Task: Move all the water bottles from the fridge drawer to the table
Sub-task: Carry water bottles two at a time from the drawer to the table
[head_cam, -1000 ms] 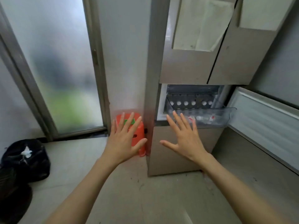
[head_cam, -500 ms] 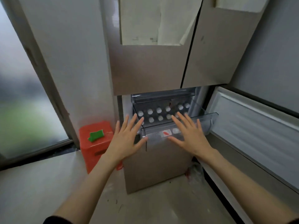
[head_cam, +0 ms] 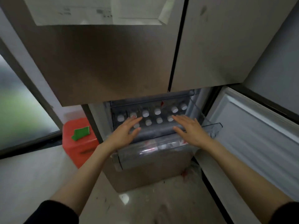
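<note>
The clear plastic fridge drawer [head_cam: 215, 128] is pulled out below the closed upper fridge doors. Several water bottles [head_cam: 157, 111] lie inside it, their white caps pointing toward me in two rows. Red-and-white labels show through the drawer's front wall [head_cam: 155, 152]. My left hand [head_cam: 125, 131] hovers over the drawer's left side, fingers spread, fingertips near a cap. My right hand [head_cam: 190, 129] is held flat above the right side, empty too. The table is out of sight.
The open lower fridge door [head_cam: 255, 138] stands at the right, close to my right forearm. A red stool [head_cam: 77, 143] with a green piece on top sits left of the fridge. A frosted glass door [head_cam: 21, 110] is at far left. Pale floor lies below.
I have come closer to the fridge and both hands have reached forward, from in front of the drawer's edge to above the bottles. The drawer looks larger and further out.
</note>
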`<action>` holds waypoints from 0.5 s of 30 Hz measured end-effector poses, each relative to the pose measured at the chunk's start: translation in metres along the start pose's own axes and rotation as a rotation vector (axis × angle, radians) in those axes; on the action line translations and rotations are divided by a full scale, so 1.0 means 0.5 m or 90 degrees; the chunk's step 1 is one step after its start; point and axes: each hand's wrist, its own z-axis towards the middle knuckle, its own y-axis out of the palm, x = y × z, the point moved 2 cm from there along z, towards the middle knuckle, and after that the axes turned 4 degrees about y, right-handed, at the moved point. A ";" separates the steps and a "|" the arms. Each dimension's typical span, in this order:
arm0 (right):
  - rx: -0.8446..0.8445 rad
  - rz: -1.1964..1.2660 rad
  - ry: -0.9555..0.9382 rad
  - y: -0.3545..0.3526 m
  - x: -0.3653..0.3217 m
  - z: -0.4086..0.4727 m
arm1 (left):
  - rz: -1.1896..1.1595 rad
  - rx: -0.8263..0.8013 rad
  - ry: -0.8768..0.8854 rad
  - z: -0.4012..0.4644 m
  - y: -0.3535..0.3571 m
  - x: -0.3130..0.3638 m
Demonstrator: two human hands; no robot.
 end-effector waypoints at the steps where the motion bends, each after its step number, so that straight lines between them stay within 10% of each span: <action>1: -0.029 0.016 -0.008 -0.004 0.020 0.024 | -0.016 0.001 -0.024 0.021 0.004 -0.002; 15: -0.521 0.223 0.083 0.049 0.169 0.244 | -0.196 -0.290 -0.324 0.204 0.130 -0.047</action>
